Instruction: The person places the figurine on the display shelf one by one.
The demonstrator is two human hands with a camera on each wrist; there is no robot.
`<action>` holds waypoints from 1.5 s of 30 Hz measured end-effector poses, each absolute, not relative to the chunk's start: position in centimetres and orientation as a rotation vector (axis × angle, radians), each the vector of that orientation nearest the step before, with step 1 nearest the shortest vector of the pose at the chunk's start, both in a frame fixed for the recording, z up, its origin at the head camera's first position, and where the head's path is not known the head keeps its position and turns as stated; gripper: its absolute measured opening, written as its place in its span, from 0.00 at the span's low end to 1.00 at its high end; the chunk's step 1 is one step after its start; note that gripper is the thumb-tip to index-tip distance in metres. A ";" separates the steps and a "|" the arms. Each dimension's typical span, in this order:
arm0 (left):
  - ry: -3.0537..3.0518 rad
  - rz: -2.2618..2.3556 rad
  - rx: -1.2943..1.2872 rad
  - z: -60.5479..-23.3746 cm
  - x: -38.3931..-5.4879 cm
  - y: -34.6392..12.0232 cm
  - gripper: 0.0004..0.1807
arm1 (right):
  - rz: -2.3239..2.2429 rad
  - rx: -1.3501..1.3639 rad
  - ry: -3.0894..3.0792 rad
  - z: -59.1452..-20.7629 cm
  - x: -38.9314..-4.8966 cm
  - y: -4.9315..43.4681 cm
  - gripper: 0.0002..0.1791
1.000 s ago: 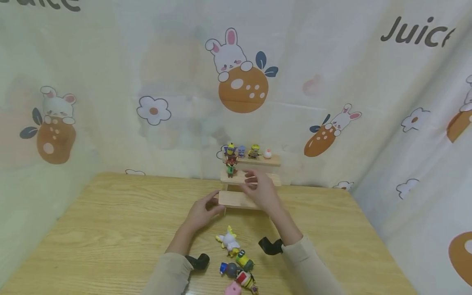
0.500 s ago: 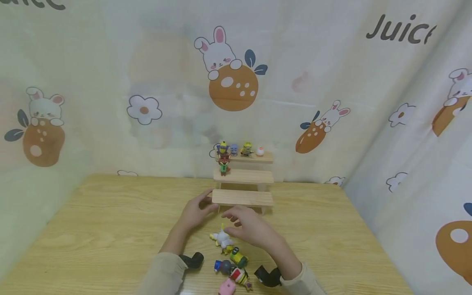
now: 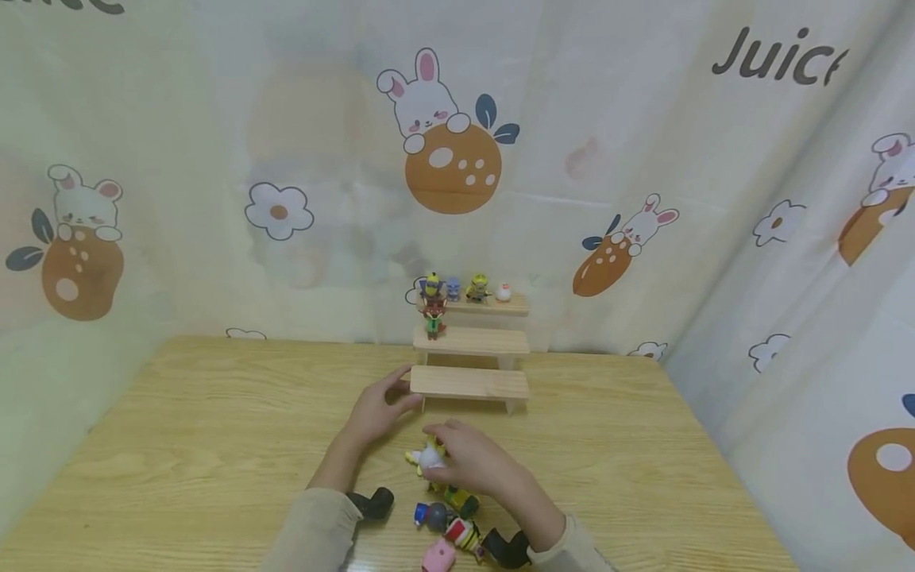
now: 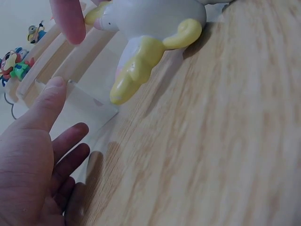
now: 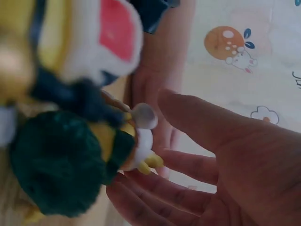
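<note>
1. Nearest, the pink toy point(image 3: 439, 556) lies on the table point(image 3: 214, 445).
2. The right hand point(image 3: 475, 459) surrounds the white toy point(image 3: 430, 457), also there — thumb and fingers apart. Picking seems the present step; the next move calls for gentle pinching.
3. The left hand point(image 3: 375, 411) (fingers loosely spread) is beside the wooden stand point(image 3: 469, 383).
4. Farther, the fox figure point(image 3: 433, 319) stands on the middle board point(image 3: 486, 342).

Several toys point(image 3: 459, 499) lie before the tiered stand point(image 3: 469, 383).

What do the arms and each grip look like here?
The left sleeve and right sleeve are plain beige. The left grip and right grip are bare human hands, without gloves. A black, bent, tube-like piece shows beside each sleeve's end.
</note>
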State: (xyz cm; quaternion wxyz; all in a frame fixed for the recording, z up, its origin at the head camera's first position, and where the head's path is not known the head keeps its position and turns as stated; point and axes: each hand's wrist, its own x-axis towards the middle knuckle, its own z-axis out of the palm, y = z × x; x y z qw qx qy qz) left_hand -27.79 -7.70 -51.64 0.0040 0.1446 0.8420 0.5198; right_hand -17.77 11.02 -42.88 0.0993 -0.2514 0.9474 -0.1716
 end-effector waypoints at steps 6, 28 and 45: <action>2.629 1.635 0.468 -51.7 -27.9 -7.7 0.36 | -0.525 -0.723 2.813 -43.6 -17.7 10.8 0.39; 2.631 1.626 0.468 -52.0 -28.0 -7.5 0.36 | -0.836 -0.619 2.757 -44.5 -19.3 12.6 0.34; 2.659 1.596 0.415 -51.9 -27.9 -7.5 0.36 | -0.916 -0.836 2.624 -45.3 -22.3 17.9 0.29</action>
